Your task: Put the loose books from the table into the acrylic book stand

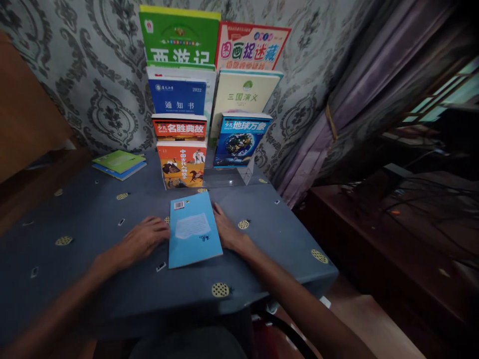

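A thin light blue book (194, 229) lies on the cloth-covered table, with a barcode at its top left and a pale text panel. My left hand (147, 235) rests on the cloth at the book's left edge, fingers stretched toward it and the fingertips at or close to the edge. Along the right edge, my right hand (226, 227) lies with its fingers extended forward, partly hidden by the book. Neither hand visibly grips it. Behind stands a clear tiered rack (228, 177) of books, with an orange book (183, 164) in front and a blue globe-cover book (241, 142) to its right.
Higher on the rack are a green book (181, 37), a red-bordered book (254, 45), a cream book (245, 92) and a dark blue booklet (177, 97). Green and blue booklets (119, 162) lie at the back left. A purple curtain (337, 109) hangs right; cables clutter a dark red surface (359, 229).
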Available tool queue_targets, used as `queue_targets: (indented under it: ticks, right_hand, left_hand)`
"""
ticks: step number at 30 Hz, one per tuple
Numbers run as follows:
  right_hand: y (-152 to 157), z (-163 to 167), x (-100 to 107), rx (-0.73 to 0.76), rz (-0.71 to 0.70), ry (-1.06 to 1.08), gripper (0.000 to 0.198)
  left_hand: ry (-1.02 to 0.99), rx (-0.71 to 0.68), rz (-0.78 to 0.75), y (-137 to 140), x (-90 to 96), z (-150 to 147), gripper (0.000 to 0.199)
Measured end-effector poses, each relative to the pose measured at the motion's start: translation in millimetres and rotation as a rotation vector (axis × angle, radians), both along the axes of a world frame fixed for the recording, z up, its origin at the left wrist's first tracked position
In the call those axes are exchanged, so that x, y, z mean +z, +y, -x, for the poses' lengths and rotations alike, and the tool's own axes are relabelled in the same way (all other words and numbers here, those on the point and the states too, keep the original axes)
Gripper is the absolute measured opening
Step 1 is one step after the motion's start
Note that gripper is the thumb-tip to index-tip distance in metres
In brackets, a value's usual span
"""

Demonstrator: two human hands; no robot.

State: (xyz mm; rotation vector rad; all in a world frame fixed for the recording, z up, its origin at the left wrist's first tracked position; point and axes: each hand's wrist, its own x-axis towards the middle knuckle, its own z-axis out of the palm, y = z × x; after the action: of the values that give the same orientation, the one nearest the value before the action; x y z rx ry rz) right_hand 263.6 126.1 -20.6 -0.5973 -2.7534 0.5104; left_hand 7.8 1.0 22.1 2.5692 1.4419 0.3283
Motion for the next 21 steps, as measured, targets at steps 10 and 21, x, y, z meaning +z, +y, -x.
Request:
queue_targets:
  ticks: [10,21]
  right_hand:
    - [7.2,-7.0,31.9,-0.392,-0.098,-0.293,0.045]
    - [-12.9,107.0,10.8,0.099,0.175,0.001,0.055]
  left_hand:
    - [-0.12,0.208,-0.079,13.4,-32.6,-10.7,0.033]
    - [0.024,0.25,-0.189,18.6,-63.0,-21.9,0.037]
